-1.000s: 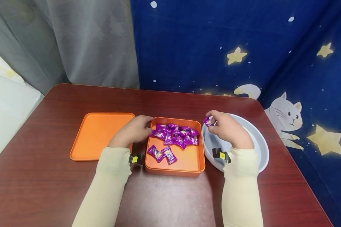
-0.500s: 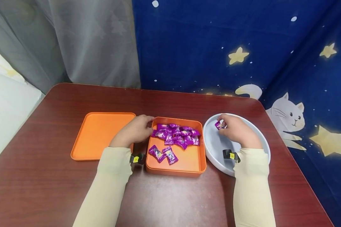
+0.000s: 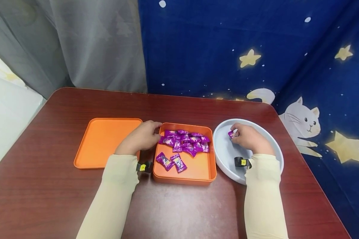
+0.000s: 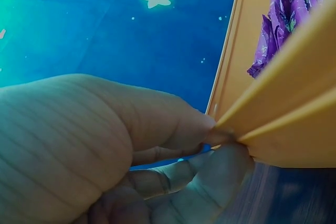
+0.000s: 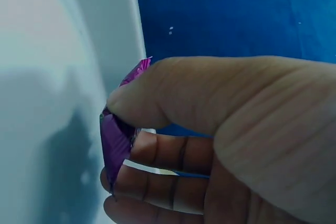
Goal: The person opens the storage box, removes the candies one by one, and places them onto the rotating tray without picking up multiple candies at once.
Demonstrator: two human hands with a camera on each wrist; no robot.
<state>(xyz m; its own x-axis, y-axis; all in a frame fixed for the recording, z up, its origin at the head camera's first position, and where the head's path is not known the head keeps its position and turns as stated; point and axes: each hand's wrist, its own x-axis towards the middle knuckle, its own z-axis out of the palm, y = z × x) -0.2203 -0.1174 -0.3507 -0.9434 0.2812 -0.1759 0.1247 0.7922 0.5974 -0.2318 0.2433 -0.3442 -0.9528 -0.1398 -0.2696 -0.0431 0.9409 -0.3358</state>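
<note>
My left hand (image 3: pixel 140 137) pinches the left rim of an orange box (image 3: pixel 182 181); in the left wrist view the thumb and a finger (image 4: pixel 220 179) meet on that wall. Inside the box, several purple wrapped candies (image 3: pixel 187 149) lie in a pile toward the back, and two more (image 3: pixel 178 162) sit apart nearer the front. Over the round white tray (image 3: pixel 224 159), my right hand (image 3: pixel 252 139) holds a purple wrapped candy (image 5: pixel 116 140) between thumb and fingers. How far that candy is above the tray's floor I cannot tell.
A flat orange lid (image 3: pixel 103 146) lies left of the box, partly behind the left hand. The brown table (image 3: pixel 179 212) runs back to a grey curtain (image 3: pixel 101 46) and a blue curtain (image 3: pixel 197 46) with stars. The tray stands close to the box's right side.
My right hand has moved right, carrying the candy from the tray's left rim to over its inside, and has hardly shifted in the last half second. The left hand keeps its place.
</note>
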